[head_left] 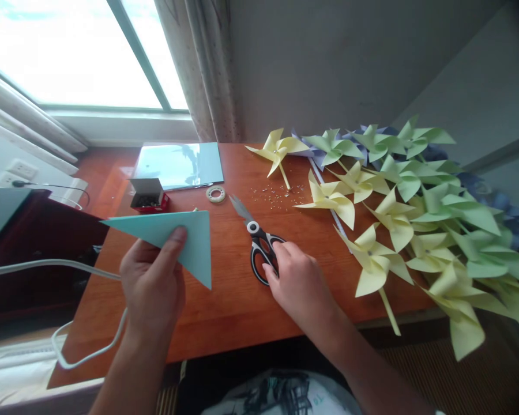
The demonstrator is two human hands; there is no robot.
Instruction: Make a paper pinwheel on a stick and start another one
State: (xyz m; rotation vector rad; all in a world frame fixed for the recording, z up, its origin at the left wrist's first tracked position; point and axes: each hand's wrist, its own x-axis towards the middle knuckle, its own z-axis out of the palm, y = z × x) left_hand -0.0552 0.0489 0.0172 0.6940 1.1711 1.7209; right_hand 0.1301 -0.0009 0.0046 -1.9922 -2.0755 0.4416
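Observation:
My left hand (153,282) pinches a light blue paper (185,236) folded into a triangle and holds it above the wooden table (225,311), thumb on top. My right hand (296,279) rests on the handles of the black and white scissors (259,245), which lie on the table with the blades pointing away to the left. Its fingers curl over the handles; the scissors still lie flat.
Several yellow, green and blue paper pinwheels (415,219) cover the table's right side. A stack of blue paper (179,164), a small red box of pins (149,195) and a tape roll (215,193) sit at the back. A white cable (82,357) hangs at the left edge.

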